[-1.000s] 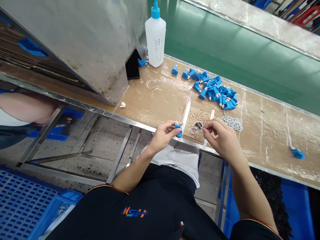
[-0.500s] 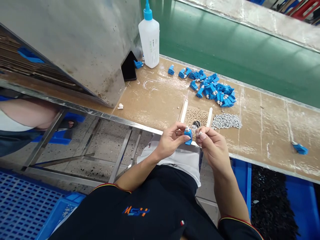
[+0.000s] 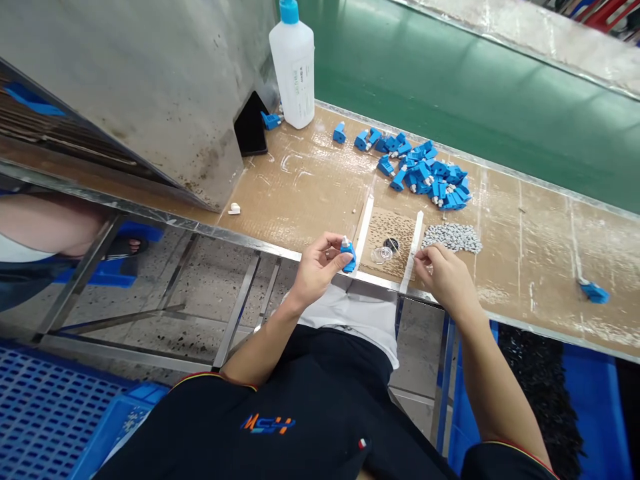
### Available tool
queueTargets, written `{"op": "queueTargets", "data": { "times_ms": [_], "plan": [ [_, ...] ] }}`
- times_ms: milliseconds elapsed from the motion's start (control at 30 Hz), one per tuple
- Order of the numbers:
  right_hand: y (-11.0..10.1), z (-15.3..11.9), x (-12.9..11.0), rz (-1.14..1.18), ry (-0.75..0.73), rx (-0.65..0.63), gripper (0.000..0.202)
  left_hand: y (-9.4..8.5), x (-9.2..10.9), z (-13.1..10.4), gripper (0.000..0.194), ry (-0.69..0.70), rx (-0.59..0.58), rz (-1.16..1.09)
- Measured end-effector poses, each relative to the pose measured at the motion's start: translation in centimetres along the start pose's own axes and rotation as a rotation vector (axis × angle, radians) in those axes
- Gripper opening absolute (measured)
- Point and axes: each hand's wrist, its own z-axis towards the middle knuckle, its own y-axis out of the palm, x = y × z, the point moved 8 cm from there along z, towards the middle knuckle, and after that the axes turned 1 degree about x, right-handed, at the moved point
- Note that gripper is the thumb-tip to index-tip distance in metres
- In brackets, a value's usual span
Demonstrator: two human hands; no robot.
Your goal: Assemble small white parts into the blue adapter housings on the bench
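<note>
View: head
Blue part point(image 3: 350, 260): 1, left of the round black piece point(image 3: 393, 245); probably light, stiff; grip flat sides below white tip point(image 3: 345, 241)
Left hand point(image 3: 311, 275): thumb and fingers pinching it
Right hand point(image 3: 447, 277): right of black piece, near grey pieces point(image 3: 453, 237); fingertips close, contents unclear

Orange-and-blue lettering point(image 3: 268, 424) on dark polo shirt point(image 3: 310, 393): apparently M first, H last, middle unclear. Print on plastic bottle point(image 3: 295, 47) label point(image 3: 299, 79) illegible.
</note>
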Motion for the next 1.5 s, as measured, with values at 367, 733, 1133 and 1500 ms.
{"op": "queueTargets", "data": {
  "times_ms": [367, 733, 1133, 1500],
  "plan": [
    [0.6, 1.0, -0.2, -0.071, -0.086, -0.022, 0.019, 0.3, 0.2, -0.3, 0.041, -0.022, -0.032, 0.011],
    [-5.8, -0.9, -10.4, 0.433, -0.046, 0.404, 0.013, 3.8, -0.5, -1.3, 0.037, 0.047, -0.206, -0.103],
    [-4.8, 0.1, -12.5, 0.491, -0.058, 0.384, 0.011, 3.9, 1.6, -1.7, 0.031, 0.191, -0.157, -0.072],
    [-4.4, 0.3, -12.4, 0.519, -0.076, 0.291, 0.013, 3.7, 1.7, -2.0, 0.020, 0.207, -0.188, -0.047]
  ]
}}
